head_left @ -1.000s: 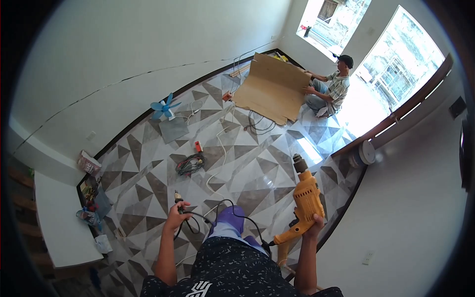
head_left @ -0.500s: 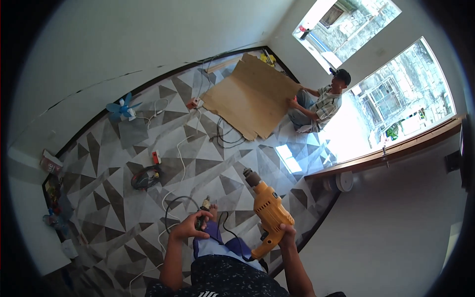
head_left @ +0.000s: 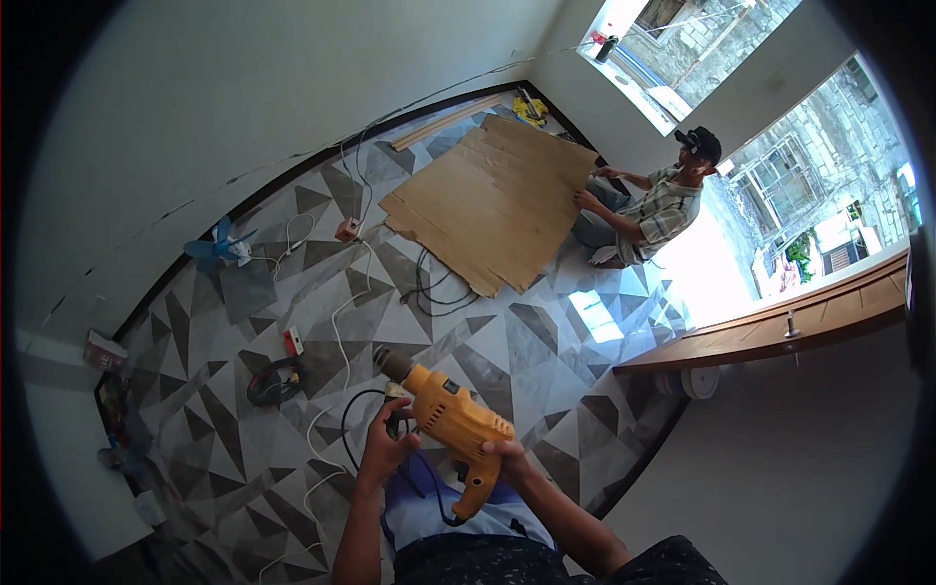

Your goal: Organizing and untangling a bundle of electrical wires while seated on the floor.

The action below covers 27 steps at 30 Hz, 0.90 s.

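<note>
In my right hand [head_left: 504,456] is a yellow-orange power drill [head_left: 453,414], gripped at the rear of its body. Its dark chuck [head_left: 393,364] points up and to the left, away from me, and its handle hangs toward my lap. My left hand [head_left: 386,444] is closed just left of the drill's front, fingers curled round a small dark thing with a pale end [head_left: 394,390]; the drill partly covers it, and its kind cannot be made out. A black cord [head_left: 348,414] loops beside this hand.
Another person [head_left: 648,210] crouches by the bright doorway, both hands on a large brown cardboard sheet [head_left: 487,210]. A blue-bladed fan [head_left: 219,246], a red-and-white box [head_left: 293,341], a dark cable coil [head_left: 275,381] and a white cord [head_left: 336,331] lie on the patterned floor. A wooden door [head_left: 770,322] stands right.
The drill has swung left and tilted further leftward, its front now close to my left hand. My left hand has turned more upright. The view has shifted slightly.
</note>
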Motion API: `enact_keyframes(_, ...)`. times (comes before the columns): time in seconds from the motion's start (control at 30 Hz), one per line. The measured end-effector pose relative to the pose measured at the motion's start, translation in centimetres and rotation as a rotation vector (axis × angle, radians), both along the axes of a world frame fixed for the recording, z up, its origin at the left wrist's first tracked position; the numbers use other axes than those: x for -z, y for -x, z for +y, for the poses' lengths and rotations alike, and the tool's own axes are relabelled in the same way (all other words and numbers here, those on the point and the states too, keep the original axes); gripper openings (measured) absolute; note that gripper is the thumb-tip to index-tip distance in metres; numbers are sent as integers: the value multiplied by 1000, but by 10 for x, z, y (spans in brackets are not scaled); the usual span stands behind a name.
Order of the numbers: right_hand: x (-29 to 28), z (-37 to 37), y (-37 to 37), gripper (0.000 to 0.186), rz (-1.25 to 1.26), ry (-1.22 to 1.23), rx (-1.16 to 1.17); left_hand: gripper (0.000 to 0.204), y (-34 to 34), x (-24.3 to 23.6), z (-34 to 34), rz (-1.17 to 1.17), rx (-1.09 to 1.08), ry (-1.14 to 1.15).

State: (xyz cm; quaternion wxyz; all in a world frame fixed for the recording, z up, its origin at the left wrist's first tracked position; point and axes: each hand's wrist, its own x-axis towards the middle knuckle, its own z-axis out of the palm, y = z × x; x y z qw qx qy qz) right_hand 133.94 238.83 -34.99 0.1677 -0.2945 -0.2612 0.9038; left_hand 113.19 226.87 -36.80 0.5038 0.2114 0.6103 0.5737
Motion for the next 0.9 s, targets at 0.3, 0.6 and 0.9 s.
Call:
enact_keyframes(0.3, 219, 65, 11, 77, 191, -203, -235, 89, -25, 184, 58, -33, -186, -110)
enact_keyframes(0.6, 388, 112, -8, 80, 173, -683, -410, 93, -70, 373, 60, 149, -358, -235)
enact_keyframes(0.9, 363, 74, 0, 94, -146, -1665, -539, 77, -104, 380, 34, 487, -402, -166)
